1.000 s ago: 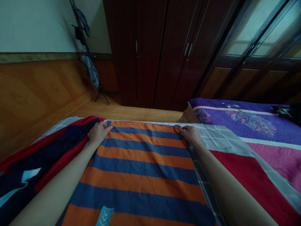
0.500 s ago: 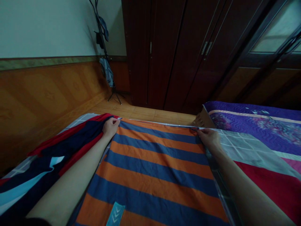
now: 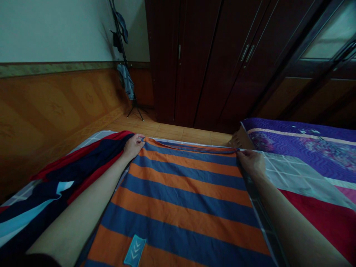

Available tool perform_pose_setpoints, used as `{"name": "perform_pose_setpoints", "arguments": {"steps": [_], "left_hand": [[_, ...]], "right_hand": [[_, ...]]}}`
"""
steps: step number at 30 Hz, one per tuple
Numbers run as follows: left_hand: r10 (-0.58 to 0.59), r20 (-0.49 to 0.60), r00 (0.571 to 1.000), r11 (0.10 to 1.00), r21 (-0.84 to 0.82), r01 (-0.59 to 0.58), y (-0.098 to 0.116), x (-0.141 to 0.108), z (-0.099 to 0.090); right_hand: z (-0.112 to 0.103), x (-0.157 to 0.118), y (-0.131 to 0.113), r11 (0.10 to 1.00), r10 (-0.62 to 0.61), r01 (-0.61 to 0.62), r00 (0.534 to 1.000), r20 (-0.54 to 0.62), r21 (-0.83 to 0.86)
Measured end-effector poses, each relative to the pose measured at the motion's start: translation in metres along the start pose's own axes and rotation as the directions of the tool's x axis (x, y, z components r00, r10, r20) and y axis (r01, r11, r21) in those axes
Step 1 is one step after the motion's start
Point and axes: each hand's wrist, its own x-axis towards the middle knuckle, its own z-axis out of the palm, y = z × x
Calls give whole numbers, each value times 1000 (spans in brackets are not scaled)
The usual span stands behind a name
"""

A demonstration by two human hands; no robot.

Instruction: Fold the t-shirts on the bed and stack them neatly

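An orange and blue striped cloth [image 3: 183, 185] lies spread in front of me, with a light blue patch [image 3: 135, 250] near its lower left. My left hand [image 3: 134, 145] pinches its far left corner. At the far right corner, my right hand [image 3: 252, 161] has its fingers closed on the fabric. The cloth's far edge is stretched between both hands and dips a little in the middle.
Dark blue and red clothing [image 3: 91, 159] lies on the left. Grey checked fabric [image 3: 289, 172] and a red cloth [image 3: 319, 211] are on the right, near a purple bedspread [image 3: 306, 144]. Beyond stand a coat rack [image 3: 135, 102] and a dark wardrobe [image 3: 191, 66].
The cloth's far edge is pulled wider and a second layer of hem shows there. My right hand has shifted slightly right, my left hand slightly up. Folds at the right have smoothed.
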Motion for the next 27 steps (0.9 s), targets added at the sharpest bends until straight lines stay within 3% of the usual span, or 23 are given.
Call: {"name": "perform_pose_setpoints", "arguments": {"steps": [7,12,17,27], "left_hand": [[68,8,998,998,1,-68,2,0,-2],[107,71,992,993,42,-110,5,-3,-7],[160,114,980,982,86,-170,9,-4,-6],[100,172,980,888,429,-166,19,-13,2]], "right_hand": [[-3,-6,-9,1000,14,-13,999,45,-20],[0,-5,-10,994,-35,27,997,74,107],[-3,-5,-6,980,1,-11,999,46,197],[-7,-6,-7,997,74,-74,997,12,-17]]}}
